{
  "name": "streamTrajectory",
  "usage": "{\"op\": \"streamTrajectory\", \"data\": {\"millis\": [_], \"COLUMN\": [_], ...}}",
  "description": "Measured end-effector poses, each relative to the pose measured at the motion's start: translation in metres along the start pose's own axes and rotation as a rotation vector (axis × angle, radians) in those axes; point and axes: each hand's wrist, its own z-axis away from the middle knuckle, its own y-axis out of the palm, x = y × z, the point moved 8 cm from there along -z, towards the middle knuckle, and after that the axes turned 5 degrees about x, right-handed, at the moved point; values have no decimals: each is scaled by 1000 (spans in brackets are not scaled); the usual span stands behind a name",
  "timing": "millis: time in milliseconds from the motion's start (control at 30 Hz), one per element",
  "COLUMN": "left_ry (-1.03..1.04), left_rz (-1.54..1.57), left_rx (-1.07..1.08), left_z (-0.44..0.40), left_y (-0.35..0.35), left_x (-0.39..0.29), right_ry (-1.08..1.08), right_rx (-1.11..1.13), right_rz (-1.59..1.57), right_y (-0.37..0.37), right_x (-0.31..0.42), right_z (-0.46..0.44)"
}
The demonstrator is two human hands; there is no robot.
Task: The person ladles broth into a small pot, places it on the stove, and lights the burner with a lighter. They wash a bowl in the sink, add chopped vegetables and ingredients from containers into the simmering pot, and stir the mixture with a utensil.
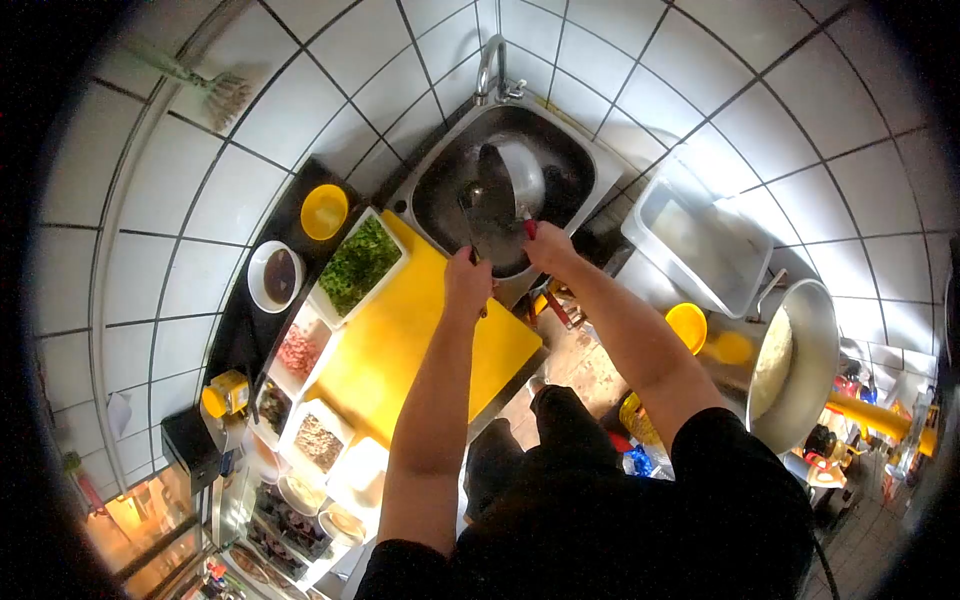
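Note:
Both hands reach over the black sink basin [430, 190] below the tap. My left hand [468, 280] is closed round the handle of a broad, dark flat blade [488, 228], which looks like a cleaver. In my right hand [550, 248] is a red handle [530, 229]. A dark, narrow blade [495, 172] seems to run up from it, as on a knife. The two blades are close together, and I cannot tell whether they touch. Behind them a round, shiny metal bowl or lid [525, 175] lies in the basin.
A yellow cutting board [385, 350] adjoins the sink. Left of it are a tray of chopped greens [360, 265], pink diced meat [298, 350], a bowl of dark sauce [277, 277] and a yellow bowl [324, 212]. To the right stand a translucent tub [690, 240] and a large pan [815, 360].

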Motion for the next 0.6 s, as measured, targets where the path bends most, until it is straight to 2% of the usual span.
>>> {"op": "streamTrajectory", "data": {"millis": [67, 167, 267, 333, 400, 467, 600], "left_ry": [25, 111, 108, 103, 104, 162, 243], "left_rz": [80, 208, 287, 415, 498, 417, 268], "left_rx": [-85, -64, 151, 363, 167, 248, 319], "left_z": [11, 33, 50, 72, 97, 113, 143], "left_y": [-2, 2, 21, 20, 4, 5, -10], "left_x": [4, 0, 4, -10, -14, -17, -14], "right_ry": [-35, -86, -40, -15, 3, -147, 5], "right_rx": [2, -95, -201, -103, -171, -241, -179], "right_rz": [116, 246, 223, 298, 289, 627, 378], "right_y": [-33, -46, -52, -55, -55, -42, -43], "right_x": [30, 46, 60, 81, 98, 122, 138], "right_z": [40, 71, 100, 118, 137, 160, 212]}}
